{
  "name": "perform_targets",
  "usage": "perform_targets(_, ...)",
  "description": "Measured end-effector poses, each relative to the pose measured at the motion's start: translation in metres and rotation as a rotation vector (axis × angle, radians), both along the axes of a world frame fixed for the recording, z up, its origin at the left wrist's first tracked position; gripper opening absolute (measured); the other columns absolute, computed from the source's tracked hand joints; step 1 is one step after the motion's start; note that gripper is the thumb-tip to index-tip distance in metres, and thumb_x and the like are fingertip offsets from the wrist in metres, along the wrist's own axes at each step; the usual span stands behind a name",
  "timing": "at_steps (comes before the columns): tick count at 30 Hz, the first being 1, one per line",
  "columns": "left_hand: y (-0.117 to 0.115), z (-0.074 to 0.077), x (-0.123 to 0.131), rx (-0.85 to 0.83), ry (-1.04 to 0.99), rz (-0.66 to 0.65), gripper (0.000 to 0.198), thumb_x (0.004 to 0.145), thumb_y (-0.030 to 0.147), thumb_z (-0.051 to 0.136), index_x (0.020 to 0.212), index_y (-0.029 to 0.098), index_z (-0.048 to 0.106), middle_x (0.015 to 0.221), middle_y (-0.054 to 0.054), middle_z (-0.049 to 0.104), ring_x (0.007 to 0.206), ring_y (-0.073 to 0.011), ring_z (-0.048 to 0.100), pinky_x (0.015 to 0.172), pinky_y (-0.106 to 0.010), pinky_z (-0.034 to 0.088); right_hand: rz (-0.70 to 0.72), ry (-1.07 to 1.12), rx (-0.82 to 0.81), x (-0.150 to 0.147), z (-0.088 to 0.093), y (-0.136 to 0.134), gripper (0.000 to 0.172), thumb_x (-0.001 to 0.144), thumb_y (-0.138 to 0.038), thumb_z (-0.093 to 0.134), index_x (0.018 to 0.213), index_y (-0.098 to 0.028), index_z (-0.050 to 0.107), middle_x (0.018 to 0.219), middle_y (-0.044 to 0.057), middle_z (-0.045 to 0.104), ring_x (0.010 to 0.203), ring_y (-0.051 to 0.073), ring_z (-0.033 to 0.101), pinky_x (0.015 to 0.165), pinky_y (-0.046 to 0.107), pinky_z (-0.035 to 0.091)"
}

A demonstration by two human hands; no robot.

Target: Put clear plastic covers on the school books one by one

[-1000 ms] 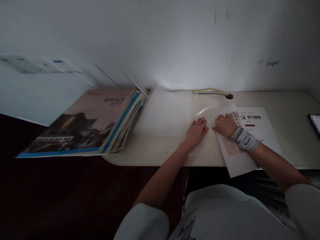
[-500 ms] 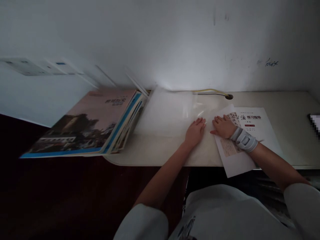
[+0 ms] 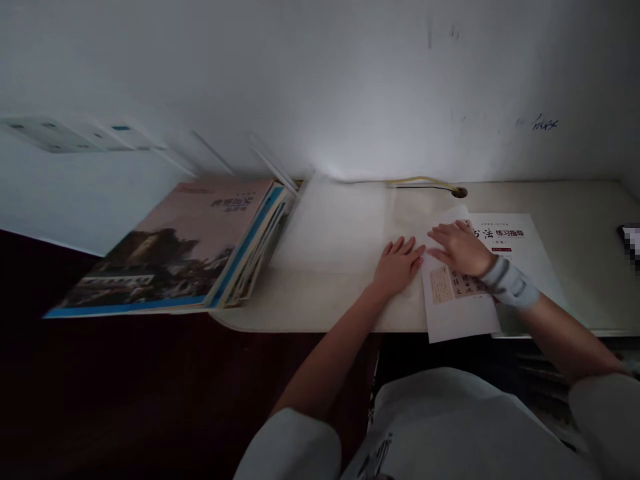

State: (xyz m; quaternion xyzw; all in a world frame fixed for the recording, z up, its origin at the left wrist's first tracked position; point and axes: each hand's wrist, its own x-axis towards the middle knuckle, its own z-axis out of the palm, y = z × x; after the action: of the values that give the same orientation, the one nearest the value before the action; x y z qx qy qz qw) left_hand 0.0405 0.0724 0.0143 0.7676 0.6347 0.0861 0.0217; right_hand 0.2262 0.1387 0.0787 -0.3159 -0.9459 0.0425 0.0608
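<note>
A paper workbook [image 3: 537, 267] with black printed characters lies on the desk, its front page showing at the right. On its left side a white leaf [image 3: 463, 323] with tan calligraphy panels hangs a little past the desk's front edge. My right hand [image 3: 463, 248], with a grey band on the wrist, rests flat on this leaf with its fingers stretched to the left. My left hand [image 3: 397, 270] lies open, fingers spread, its fingertips by the leaf's left edge. Under and beyond it, a clear plastic sheet [image 3: 333, 230] is spread over the desktop.
A stack of books [image 3: 165, 247] sits at the desk's left end, overhanging the front edge. Along the wall, a yellow cable [image 3: 420, 179] runs to a round hole [image 3: 459, 193]. A dark pixelated object [image 3: 631, 243] is at the far right of the desk [image 3: 595, 280].
The leaf has swung left and lies flatter, with more of its calligraphy panel showing. My right hand has shifted slightly right and up. My left hand has moved slightly right, fingers spreading.
</note>
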Motion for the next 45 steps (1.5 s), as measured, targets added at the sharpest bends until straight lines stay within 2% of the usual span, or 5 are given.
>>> perform_targets(8, 0.001, -0.001, -0.002, -0.012, -0.015, -0.002, 0.044, 0.097, 0.04, 0.031, 0.135, 0.029, 0.049, 0.147, -0.004, 0.042, 0.138, -0.0272, 0.033, 0.111, -0.047, 0.026, 0.444, -0.115, -0.089, 0.089, -0.012, -0.078, 0.073, 0.077, -0.062, 0.058, 0.139, -0.026, 0.044, 0.148, 0.015, 0.037, 0.139, 0.037, 0.025, 0.108, 0.067, 0.008)
perform_targets(17, -0.001, 0.003, -0.001, -0.037, -0.049, 0.006, 0.056, 0.096, 0.041, 0.032, 0.146, 0.015, 0.03, 0.149, -0.012, 0.037, 0.139, -0.026, 0.031, 0.113, -0.043, 0.025, 0.324, -0.123, -0.018, 0.064, -0.022, -0.083, 0.043, 0.092, -0.043, 0.046, 0.129, -0.023, 0.056, 0.143, 0.015, 0.046, 0.134, 0.035, 0.035, 0.107, 0.066, 0.017)
perform_targets(34, 0.001, -0.002, -0.001, 0.028, -0.087, 0.016, 0.046, 0.093, 0.041, 0.045, 0.133, 0.018, 0.051, 0.144, -0.009, 0.045, 0.136, -0.0243, 0.037, 0.113, -0.043, 0.028, 0.517, -0.111, -0.131, 0.051, -0.028, -0.095, 0.072, 0.082, -0.068, 0.047, 0.132, -0.017, 0.053, 0.141, 0.023, 0.045, 0.132, 0.033, 0.04, 0.11, 0.058, 0.018)
perform_targets(38, 0.002, -0.002, -0.001, 0.009, -0.08, 0.014, 0.045, 0.093, 0.042, 0.044, 0.13, 0.02, 0.054, 0.144, -0.008, 0.046, 0.135, -0.0249, 0.038, 0.113, -0.044, 0.028, 0.459, -0.051, -0.125, 0.046, -0.018, -0.062, 0.061, 0.09, -0.057, 0.041, 0.134, -0.017, 0.05, 0.136, 0.018, 0.052, 0.129, 0.027, 0.045, 0.11, 0.053, 0.02)
perform_targets(45, 0.003, 0.0, 0.0, 0.002, -0.089, 0.009, 0.04, 0.093, 0.04, 0.045, 0.127, 0.022, 0.057, 0.142, -0.007, 0.049, 0.134, -0.0241, 0.04, 0.111, -0.045, 0.03, -0.312, 0.048, 0.011, 0.019, -0.018, 0.076, 0.063, 0.088, -0.056, 0.045, 0.137, -0.016, 0.047, 0.151, 0.02, 0.03, 0.137, 0.038, 0.028, 0.102, 0.063, 0.025)
